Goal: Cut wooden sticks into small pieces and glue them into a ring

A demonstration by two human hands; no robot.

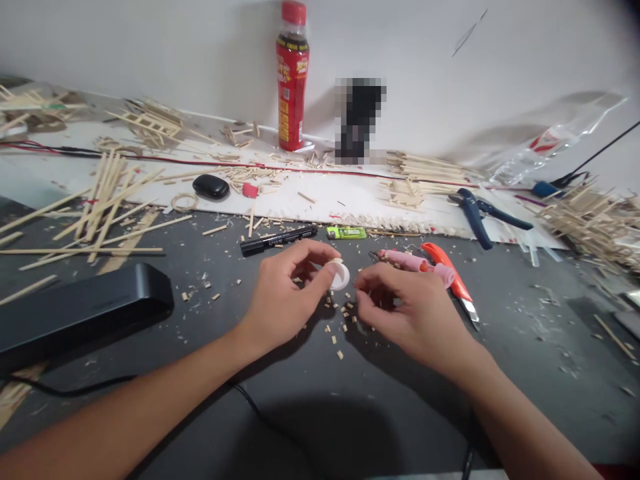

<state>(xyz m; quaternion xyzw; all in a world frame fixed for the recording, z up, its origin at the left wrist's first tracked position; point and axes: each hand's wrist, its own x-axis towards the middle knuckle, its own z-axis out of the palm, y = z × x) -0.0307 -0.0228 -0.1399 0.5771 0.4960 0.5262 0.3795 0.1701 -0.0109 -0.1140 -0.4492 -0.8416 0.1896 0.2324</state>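
Between the thumb and fingers of my left hand (287, 287) is a small white ring (346, 275), tilted up on its edge. A bit of pale wood seems to touch its upper rim. My right hand (413, 303) hovers just right of the ring, apart from it. Its thumb and fingertips are curled together, and whatever they may hold is hidden. Small cut wood pieces (340, 355) lie scattered on the dark table below both hands. Behind the right hand lie a pink-handled tool (407, 260) and an orange utility knife (457, 280).
A black marker (280, 240) and green lighter (346, 232) lie beyond my hands. Blue-handled cutters (480, 213) rest at right. Wooden sticks (100, 213) and a long dark case (85, 313) occupy the left. A red bottle (293, 87) stands by the wall.
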